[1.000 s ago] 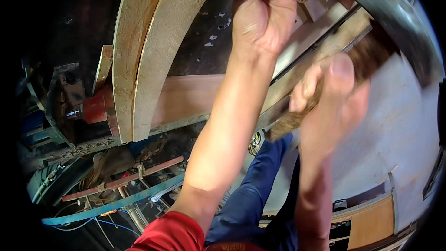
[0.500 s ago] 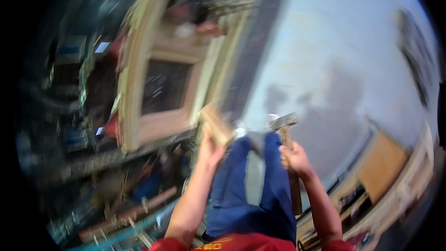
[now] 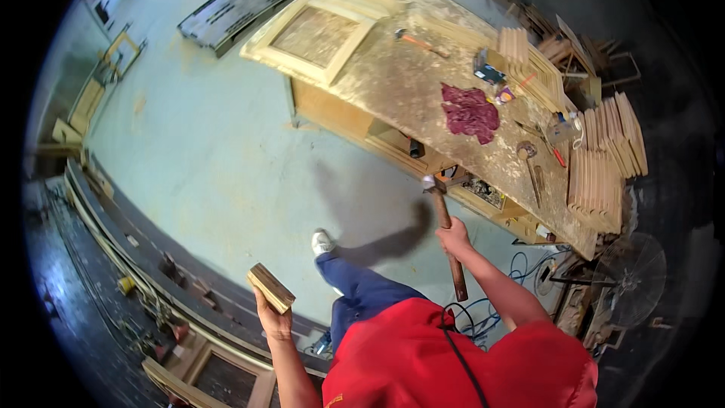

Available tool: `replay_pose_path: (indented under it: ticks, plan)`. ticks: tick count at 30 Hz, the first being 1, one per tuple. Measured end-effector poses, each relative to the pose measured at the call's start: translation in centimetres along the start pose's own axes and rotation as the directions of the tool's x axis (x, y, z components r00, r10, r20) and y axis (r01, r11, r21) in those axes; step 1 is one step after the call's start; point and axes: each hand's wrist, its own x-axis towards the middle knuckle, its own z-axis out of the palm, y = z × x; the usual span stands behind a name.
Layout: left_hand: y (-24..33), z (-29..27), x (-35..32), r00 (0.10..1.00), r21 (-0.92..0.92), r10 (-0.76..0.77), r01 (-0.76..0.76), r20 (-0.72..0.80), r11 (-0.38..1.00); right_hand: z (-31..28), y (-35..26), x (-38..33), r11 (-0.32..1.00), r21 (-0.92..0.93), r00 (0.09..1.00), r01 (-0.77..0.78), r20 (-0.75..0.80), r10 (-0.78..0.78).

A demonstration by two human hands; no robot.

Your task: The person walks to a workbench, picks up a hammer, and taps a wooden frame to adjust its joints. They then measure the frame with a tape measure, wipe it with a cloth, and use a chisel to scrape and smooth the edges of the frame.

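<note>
In my right hand [image 3: 455, 239] is a hammer [image 3: 441, 208], its wooden handle gripped partway down and its metal head pointing up and away from me. My left hand [image 3: 273, 319] holds a short wooden block [image 3: 272, 287] at its near end, out over the floor on the left. Both things are in the air, apart from each other and from the workbench [image 3: 385, 83]. On that bench lie a panelled wooden frame [image 3: 341, 51], a crumpled dark red cloth [image 3: 470, 113] and a second hammer [image 3: 420, 43].
Stacked wooden pieces [image 3: 596, 189] stand at the bench's right end, near a round fan [image 3: 630, 279]. Blue cables [image 3: 521, 268] trail on the floor below. A dark flat platform [image 3: 243, 9] lies at the far left. Another wooden frame [image 3: 260, 389] rests at lower left.
My view and body have swung round, bringing the bench in front of me and the wooden frame to lower left. The block and hammer stay in my hands, now farther apart.
</note>
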Motion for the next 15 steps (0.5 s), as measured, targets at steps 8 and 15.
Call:
replay_pose_path:
  ticks: [8,15]
  plan:
    - [-9.8,18.3,7.6,0.973,0.445,-0.189,0.112,0.132,0.889,-16.9,13.0,20.3,0.985,-0.087,0.946,-0.149,-0.301,0.117]
    - [-29.1,41.8,22.7,0.887,0.832,-0.444,0.148,0.127,0.535,-26.0,11.2,37.0,0.698,-0.716,0.773,0.023,-0.43,-0.467]
